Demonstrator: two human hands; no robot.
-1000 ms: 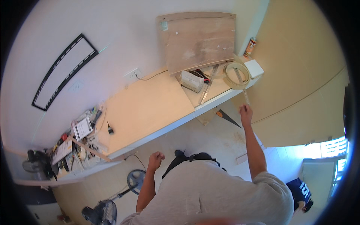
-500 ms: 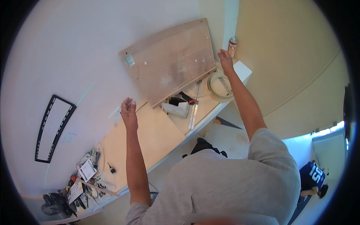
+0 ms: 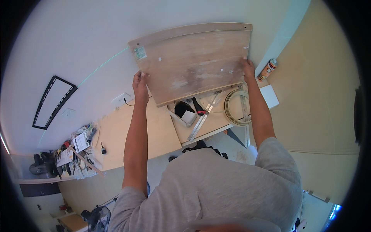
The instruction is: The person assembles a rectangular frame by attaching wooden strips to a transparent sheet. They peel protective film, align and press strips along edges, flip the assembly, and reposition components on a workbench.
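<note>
Both my hands are at the sides of a broad wooden panel (image 3: 193, 65) with scuffed white marks and a small green label near its upper left corner. My left hand (image 3: 140, 86) has its fingers closed at the left edge. On the opposite edge is my right hand (image 3: 248, 69), its fingers partly hidden by the panel. The panel tilts against the wall above the workbench; whether its lower edge rests on anything I cannot tell. Just below that edge lie a metal ruler (image 3: 201, 124), a black-and-red handled tool (image 3: 199, 108) and a coil of pale edging strip (image 3: 228, 112).
An orange-labelled canister (image 3: 267, 70) and a white box (image 3: 269, 96) stand right of my right hand. A black metal bracket (image 3: 38, 110) is on the wall at left, crossed by a green laser line. Tools and papers (image 3: 80, 142) clutter the bench's left end, near a screwdriver-like tool (image 3: 103, 148).
My hands were raised apart from the panel and have come to its left and right edges. The view has turned, so the panel appears more level.
</note>
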